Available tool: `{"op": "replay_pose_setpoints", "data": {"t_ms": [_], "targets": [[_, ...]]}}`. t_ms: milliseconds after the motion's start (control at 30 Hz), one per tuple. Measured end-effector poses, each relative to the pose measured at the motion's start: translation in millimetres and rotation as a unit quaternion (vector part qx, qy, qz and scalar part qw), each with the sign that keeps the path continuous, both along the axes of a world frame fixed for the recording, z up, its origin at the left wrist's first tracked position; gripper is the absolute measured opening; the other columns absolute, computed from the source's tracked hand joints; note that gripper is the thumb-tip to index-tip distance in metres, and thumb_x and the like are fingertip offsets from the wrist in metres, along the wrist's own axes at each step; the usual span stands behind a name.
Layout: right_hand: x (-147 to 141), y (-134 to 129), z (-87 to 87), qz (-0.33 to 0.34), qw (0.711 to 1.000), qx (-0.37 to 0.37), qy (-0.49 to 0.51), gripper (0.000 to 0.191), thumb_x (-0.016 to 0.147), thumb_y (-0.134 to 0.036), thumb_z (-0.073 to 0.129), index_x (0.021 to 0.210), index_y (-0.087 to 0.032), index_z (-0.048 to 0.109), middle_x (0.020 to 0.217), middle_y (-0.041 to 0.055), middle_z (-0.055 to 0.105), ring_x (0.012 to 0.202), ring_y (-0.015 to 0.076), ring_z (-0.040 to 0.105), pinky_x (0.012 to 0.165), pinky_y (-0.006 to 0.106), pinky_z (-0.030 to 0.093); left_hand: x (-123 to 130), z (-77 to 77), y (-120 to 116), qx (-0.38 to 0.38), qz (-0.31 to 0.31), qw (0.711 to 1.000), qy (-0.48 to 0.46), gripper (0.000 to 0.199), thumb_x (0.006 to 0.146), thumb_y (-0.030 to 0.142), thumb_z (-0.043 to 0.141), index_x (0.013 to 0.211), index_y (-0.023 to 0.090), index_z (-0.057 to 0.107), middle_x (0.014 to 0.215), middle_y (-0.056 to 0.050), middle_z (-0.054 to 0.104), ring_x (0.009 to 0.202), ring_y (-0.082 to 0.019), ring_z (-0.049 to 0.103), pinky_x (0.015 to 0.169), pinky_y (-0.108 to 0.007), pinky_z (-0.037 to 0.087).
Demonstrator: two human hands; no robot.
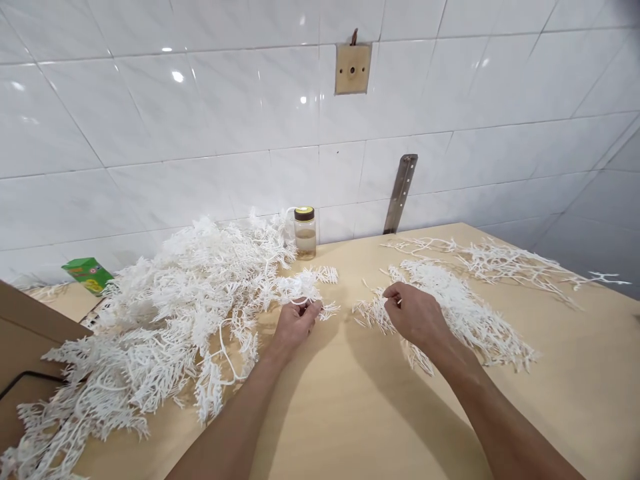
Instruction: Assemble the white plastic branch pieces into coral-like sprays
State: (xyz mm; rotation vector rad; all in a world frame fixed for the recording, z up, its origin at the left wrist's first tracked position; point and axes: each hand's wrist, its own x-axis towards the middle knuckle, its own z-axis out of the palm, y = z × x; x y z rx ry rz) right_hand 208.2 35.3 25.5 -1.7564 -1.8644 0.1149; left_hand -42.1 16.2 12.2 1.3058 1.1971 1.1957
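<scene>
One white feathery sprig point(301, 287), near the centre of the frame, is pinched between thumb and fingers of the left hand point(294, 327). Its long axis runs roughly level across the picture, frond tips pointing right; whether its other end joins the tangled white foliage heap point(200, 287) at left, I cannot tell. The right hand point(417, 317), right of centre, curls its fingers beside the loose frond pile point(470, 313); whether its fingertips meet or hold anything is unclear. The step seems to be handling sprigs singly; the next move calls for a light, steady pinch.
</scene>
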Motion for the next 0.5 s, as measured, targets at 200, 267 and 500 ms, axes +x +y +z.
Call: {"op": "replay_pose_setpoints", "data": {"t_ms": [200, 267, 500], "targets": [[3, -5, 10.4, 0.024, 0.999, -0.004, 0.026, 0.024, 0.089, -0.033, 0.051, 0.090, -0.019, 0.070, 0.096, 0.0106, 0.069, 0.072, 0.0204, 0.062, 0.069, 0.033, 0.042, 15, -2.2, -8, -0.007, -0.054, 0.998, -0.002, 0.046, 0.076, 0.059, 0.067, 0.063, 0.018, 0.049, 0.046, 0.007, 0.040, 0.042, -0.006, 0.031, 0.044, -0.022, 0.023], [-11, -11, 15.4, 0.110, 0.988, -0.046, 0.101, 0.030, 0.091, -0.038, 0.047, 0.088, -0.021, 0.072, 0.087, 0.0057, 0.071, 0.073, 0.0194, 0.063, 0.069, 0.031, 0.043, 17, -3.4, -9, -0.005, -0.063, 0.998, 0.004, 0.046, 0.077, 0.059, 0.066, 0.064, 0.018, 0.049, 0.047, 0.007, 0.041, 0.043, -0.006, 0.031, 0.045, -0.022, 0.024], [-51, -26, 10.7, 0.242, 0.939, -0.146, 0.196, 0.026, 0.086, -0.037, 0.054, 0.080, -0.020, 0.072, 0.073, 0.0013, 0.069, 0.063, 0.0150, 0.057, 0.058, 0.026, 0.040, 18, -4.1, -8, 0.016, -0.066, 0.997, 0.032, 0.043, 0.080, 0.056, 0.064, 0.066, 0.017, 0.052, 0.049, 0.005, 0.042, 0.046, -0.007, 0.036, 0.046, -0.022, 0.027]]}}
